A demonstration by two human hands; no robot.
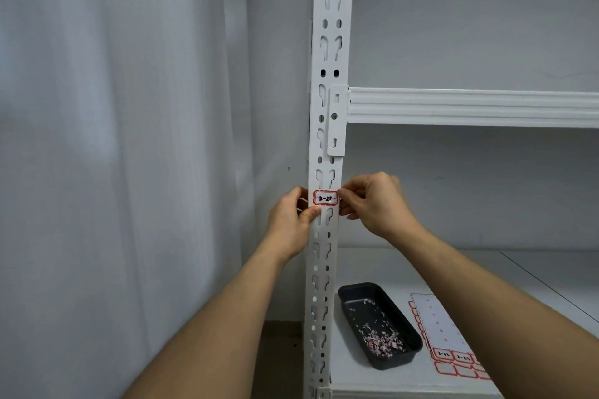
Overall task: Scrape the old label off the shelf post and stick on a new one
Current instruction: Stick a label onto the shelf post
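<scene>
Both of our hands meet at the shelf post [325, 146] in the head view, and between them sits the new label [325, 198], red-bordered with dark writing, flat across the post's front face just below a pair of keyhole slots. Our left hand [290, 220] has its fingertips curled at the label's left edge, thumb lying on the post just under it; our right hand [372, 204] pinches at the right edge. We cannot tell whether either edge is stuck down yet.

We judge the scraping done: pink and white shavings lie in the black tray [380, 324] on the lower shelf [551, 288], beside the label sheet [447, 337].

To finish well, we should keep the label level and centred between the post's edges, then press from the middle outward with the thumbs so no bubble or lifted corner remains. Over the slots there is no backing, so we press lightly there.
</scene>
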